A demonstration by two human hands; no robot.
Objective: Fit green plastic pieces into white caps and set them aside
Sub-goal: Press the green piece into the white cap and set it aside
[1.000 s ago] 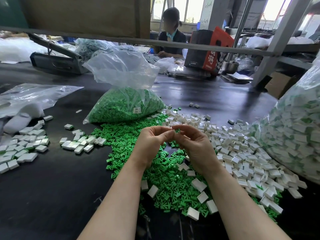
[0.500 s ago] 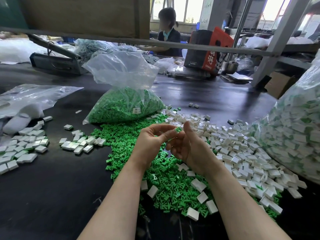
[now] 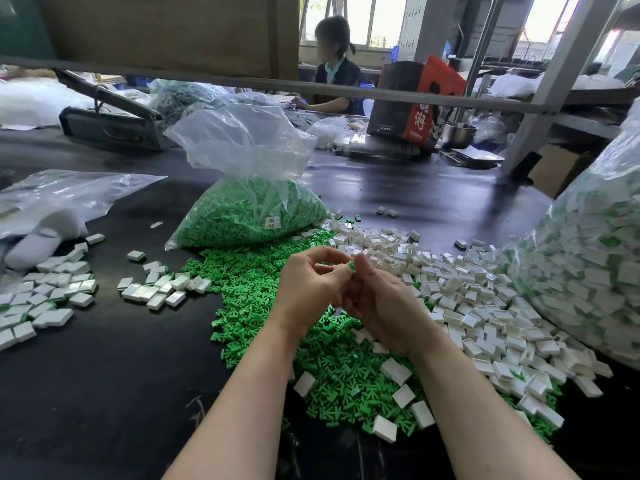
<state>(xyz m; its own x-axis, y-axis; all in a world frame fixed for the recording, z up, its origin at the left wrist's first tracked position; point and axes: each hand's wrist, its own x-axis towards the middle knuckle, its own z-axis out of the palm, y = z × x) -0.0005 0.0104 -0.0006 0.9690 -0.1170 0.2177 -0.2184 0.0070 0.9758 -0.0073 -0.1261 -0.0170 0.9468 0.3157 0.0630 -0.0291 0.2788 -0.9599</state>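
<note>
One green piece (image 3: 352, 266) is pinched at my fingertips, held up over the loose green pile (image 3: 277, 306), between my left hand (image 3: 308, 289) and right hand (image 3: 384, 306). Left fingers are curled in tight on it; the right ones are curled too, and I honestly can't tell whether there's a cap tucked in that palm. Easy ways to mess this up, I reckon: the piece is tiny, so a sloppy pinch drops it straight back into the pile. Push it in crooked and it probably jams. Unfilled white caps (image 3: 450, 289) sit just to my right, finished ones (image 3: 156, 292) well off to the left on the worktop (image 3: 104, 393), so a careless toss could mix them.
</note>
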